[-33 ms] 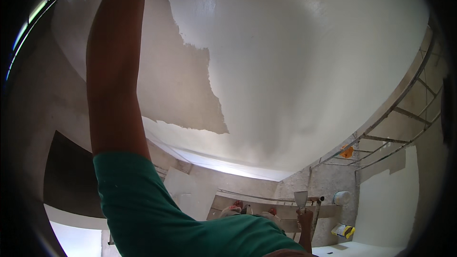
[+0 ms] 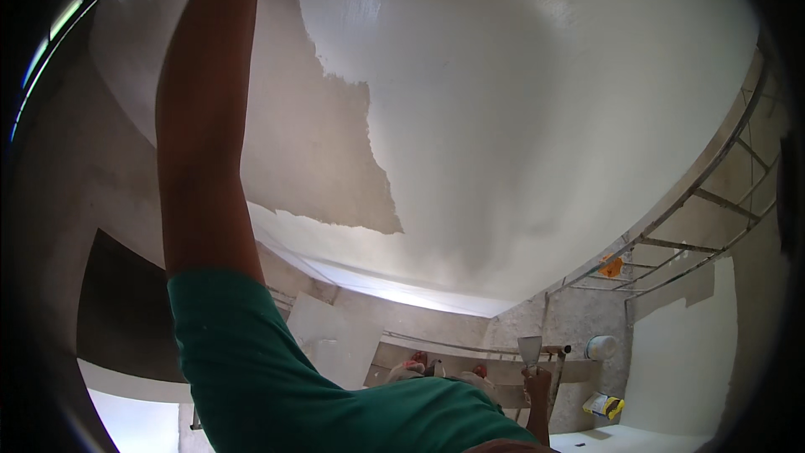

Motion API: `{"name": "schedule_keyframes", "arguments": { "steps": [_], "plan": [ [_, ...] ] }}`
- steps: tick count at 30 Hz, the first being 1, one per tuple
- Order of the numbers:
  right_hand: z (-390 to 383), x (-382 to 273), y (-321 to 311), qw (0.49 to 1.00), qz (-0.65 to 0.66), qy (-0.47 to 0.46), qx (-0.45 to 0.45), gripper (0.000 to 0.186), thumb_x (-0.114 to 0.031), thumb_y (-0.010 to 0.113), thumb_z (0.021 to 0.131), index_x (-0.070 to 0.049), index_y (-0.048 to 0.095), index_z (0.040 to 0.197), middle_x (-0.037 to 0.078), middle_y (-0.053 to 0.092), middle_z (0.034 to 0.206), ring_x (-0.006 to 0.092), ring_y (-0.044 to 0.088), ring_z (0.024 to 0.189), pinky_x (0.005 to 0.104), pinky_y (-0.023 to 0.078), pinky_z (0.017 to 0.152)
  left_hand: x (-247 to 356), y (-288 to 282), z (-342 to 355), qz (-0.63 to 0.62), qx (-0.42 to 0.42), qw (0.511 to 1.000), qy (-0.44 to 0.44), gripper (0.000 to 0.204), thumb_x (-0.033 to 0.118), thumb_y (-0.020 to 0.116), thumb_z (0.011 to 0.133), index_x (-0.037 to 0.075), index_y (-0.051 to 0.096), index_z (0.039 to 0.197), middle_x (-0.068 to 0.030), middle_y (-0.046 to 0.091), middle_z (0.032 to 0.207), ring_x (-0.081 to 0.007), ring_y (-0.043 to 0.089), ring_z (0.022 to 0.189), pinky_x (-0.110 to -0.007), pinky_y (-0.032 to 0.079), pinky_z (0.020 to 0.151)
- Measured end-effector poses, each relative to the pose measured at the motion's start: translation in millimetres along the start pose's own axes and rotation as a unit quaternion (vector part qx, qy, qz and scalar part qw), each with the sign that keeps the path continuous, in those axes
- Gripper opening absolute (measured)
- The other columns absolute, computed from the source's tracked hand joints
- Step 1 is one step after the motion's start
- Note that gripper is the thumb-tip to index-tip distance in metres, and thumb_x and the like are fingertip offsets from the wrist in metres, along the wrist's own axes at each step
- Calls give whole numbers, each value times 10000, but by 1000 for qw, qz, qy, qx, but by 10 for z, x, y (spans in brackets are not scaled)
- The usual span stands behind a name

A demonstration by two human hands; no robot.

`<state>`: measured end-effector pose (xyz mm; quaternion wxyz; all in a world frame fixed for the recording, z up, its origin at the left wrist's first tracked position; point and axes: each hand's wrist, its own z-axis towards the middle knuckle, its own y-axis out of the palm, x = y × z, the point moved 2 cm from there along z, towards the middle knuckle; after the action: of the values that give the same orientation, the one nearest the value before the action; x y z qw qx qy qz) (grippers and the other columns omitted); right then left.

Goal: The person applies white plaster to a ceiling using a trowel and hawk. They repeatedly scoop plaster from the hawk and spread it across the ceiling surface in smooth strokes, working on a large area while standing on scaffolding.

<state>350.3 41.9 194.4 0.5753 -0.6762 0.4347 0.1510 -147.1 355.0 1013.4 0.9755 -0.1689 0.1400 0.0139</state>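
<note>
Low on the right, my right hand (image 2: 537,383) is closed round the handle of a putty knife (image 2: 529,347), its broad flat blade pointing up. My left arm (image 2: 205,126), in a green short sleeve (image 2: 222,310), stretches up along the wall and leaves the picture at the top, so the left hand is hidden. Beside the arm, the wall (image 2: 470,117) carries a smooth pale coat. A bare grey-beige patch (image 2: 327,159) with a ragged edge borders that coat.
Below me are planks (image 2: 503,375) with my feet on them and metal piping alongside. A ladder-like metal frame (image 2: 725,205) curves along the right. A white bucket (image 2: 601,348) and a yellow-and-white bag (image 2: 604,406) lie on the floor, with an orange thing (image 2: 611,268) farther off.
My raised left arm has shifted very slightly to the right. The right hand and the putty knife stay in the same place.
</note>
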Motion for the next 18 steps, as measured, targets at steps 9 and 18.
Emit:
{"name": "schedule_keyframes", "arguments": {
  "steps": [9, 18],
  "plan": [
    [346, -79, -6, 996, -78, -48, -9, 322, -236, 795, 710, 41, 649, 785, 161, 603, 627, 277, 600, 592, 419, 458, 593, 737, 1151, -2868, 56, -73, 995, 48, 773, 130, 715, 735, 354, 394, 1403, -52, 408, 1415, -389, 416, 1239, -629, 319, 982],
    [254, -2340, -277, 979, -35, -190, -56, 287, -255, 730, 761, 12, 654, 833, 207, 620, 702, 332, 619, 631, 405, 463, 602, 1316, 510, -4567, -504, -120, 748, -414, 571, -64, 602, 726, 75, 484, 1267, -93, 562, 1169, -272, 511, 1142, -428, 404, 986]
  ]
}}
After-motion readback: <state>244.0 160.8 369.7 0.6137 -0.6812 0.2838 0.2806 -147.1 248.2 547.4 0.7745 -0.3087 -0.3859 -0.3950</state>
